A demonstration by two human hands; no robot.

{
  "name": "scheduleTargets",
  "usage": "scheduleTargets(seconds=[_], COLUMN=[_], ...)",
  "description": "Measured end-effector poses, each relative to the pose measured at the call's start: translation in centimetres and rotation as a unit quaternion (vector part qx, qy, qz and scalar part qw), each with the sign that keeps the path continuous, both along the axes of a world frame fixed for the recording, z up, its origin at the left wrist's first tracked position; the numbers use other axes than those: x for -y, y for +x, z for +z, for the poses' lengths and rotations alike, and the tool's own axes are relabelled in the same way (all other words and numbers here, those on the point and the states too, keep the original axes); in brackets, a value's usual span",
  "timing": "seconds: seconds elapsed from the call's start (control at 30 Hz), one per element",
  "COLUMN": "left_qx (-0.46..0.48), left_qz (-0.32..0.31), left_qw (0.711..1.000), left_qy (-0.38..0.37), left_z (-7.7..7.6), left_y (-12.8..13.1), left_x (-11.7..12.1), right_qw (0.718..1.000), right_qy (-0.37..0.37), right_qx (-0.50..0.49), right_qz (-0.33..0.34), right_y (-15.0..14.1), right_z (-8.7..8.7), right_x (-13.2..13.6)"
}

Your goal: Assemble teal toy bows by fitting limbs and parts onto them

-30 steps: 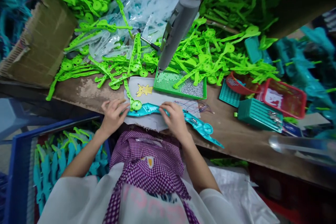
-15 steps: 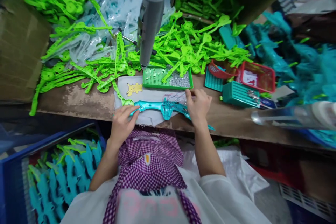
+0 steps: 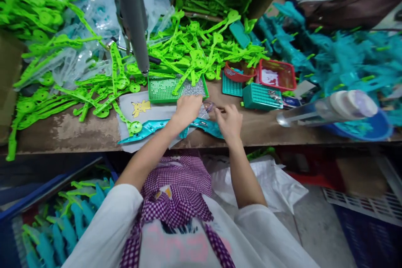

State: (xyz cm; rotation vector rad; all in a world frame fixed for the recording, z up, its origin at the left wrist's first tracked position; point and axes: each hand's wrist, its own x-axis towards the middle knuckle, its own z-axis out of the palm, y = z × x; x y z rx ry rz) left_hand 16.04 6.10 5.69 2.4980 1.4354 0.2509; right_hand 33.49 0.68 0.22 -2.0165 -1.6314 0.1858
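Observation:
A teal plastic toy bow (image 3: 153,126) lies across a pale cloth (image 3: 124,106) at the bench's front edge. My left hand (image 3: 187,111) reaches over the bow's middle, fingers curled and mostly hidden; what they hold, if anything, does not show. My right hand (image 3: 230,122) is closed in a pinch beside the bow's right end, at a thin purplish string (image 3: 207,108) that lies between both hands. A lime-green plastic arm (image 3: 135,127) rests against the bow's left part. Above the cloth, a green perforated tray (image 3: 163,88) holds small metal screws.
A grey electric screwdriver (image 3: 133,25) hangs over the tray's left end. Lime-green parts (image 3: 194,42) heap behind it. Right of my hands stand a teal basket (image 3: 259,97), a red basket (image 3: 290,75) and a clear bottle (image 3: 314,111). A blue crate (image 3: 103,163) of teal pieces sits below left.
My left hand has left the bow's left end and crossed to the string near my right hand. The bow has shifted left. My view has swung right.

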Motion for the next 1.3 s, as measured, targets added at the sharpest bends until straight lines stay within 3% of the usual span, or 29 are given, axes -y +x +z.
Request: scheduleTargets(seconds=[0.1,0.17,0.27,0.37,0.47,0.53,0.67,0.77,0.83,0.9,1.0,1.17,1.3], left_qx=[-0.038,-0.012,0.107,0.259,0.414,0.515,0.639,0.661,0.682,0.71,0.745,0.766,0.786], left_qz=[-0.012,-0.015,-0.015,0.017,0.074,0.118,0.216,0.254,0.281,0.301,0.301,0.277,0.277], left_qw=[0.999,1.0,0.994,0.966,0.907,0.845,0.73,0.695,0.662,0.62,0.576,0.55,0.52], left_qy=[-0.011,-0.024,-0.022,0.001,-0.032,-0.078,-0.107,-0.12,-0.133,-0.142,-0.15,-0.186,-0.186], left_z=[-0.6,-0.9,-0.8,-0.3,-0.2,-0.5,-2.2,-3.4,-3.8,-3.6,-2.6,-1.8,-1.8], left_y=[1.3,1.1,-0.5,-2.9,-6.0,-8.1,-11.7,-13.3,-13.7,-13.6,-13.3,-12.8,-13.3], left_x=[-1.3,-1.8,-1.7,-1.3,0.0,1.9,7.9,11.7,12.8,12.8,11.8,10.0,9.2], right_qw=[0.997,0.994,0.985,0.981,0.981,0.975,0.98,0.977,0.967,0.954,0.949,0.925,0.899], right_qy=[-0.059,-0.07,-0.08,-0.038,0.091,0.146,0.109,0.081,0.057,0.019,-0.001,0.033,-0.012], right_qx=[0.034,0.044,0.066,0.043,-0.054,-0.104,-0.105,-0.075,-0.02,0.05,0.102,0.141,0.204], right_qz=[0.028,0.066,0.14,0.186,0.165,0.131,0.132,0.185,0.249,0.296,0.3,0.351,0.387], right_y=[0.6,0.6,0.2,-0.1,-0.1,-0.1,-0.8,-2.4,-3.6,-4.4,-4.6,-3.6,-2.5], right_z=[0.4,0.5,0.6,1.5,3.0,3.6,2.9,1.8,1.2,1.0,1.3,2.6,2.6], right_x=[-1.1,-1.6,-1.9,-1.4,-0.4,0.3,1.5,1.6,1.1,0.3,-0.4,-0.3,-1.1])
